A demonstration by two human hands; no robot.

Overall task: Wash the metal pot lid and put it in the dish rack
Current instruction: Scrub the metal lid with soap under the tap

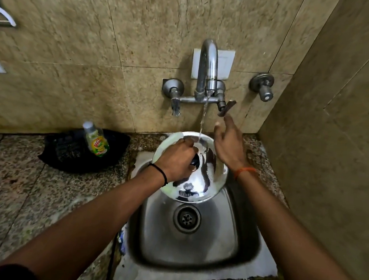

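The round metal pot lid (pixel 200 185) hangs over the back of the steel sink (pixel 192 246), shiny with soap streaks. My left hand (pixel 175 159) grips its dark knob from above. A thin stream of water from the tap (pixel 208 64) falls on the lid's far part. My right hand (pixel 228 143) hovers above the lid's right edge with fingers spread, fingertips just under the tap's right lever (pixel 227 107), holding nothing. No dish rack is in view.
A dish soap bottle (pixel 96 140) leans in a black basket (pixel 83 151) on the speckled stone counter left of the sink. A second valve (pixel 264 86) sticks out of the tiled wall. A side wall closes in on the right.
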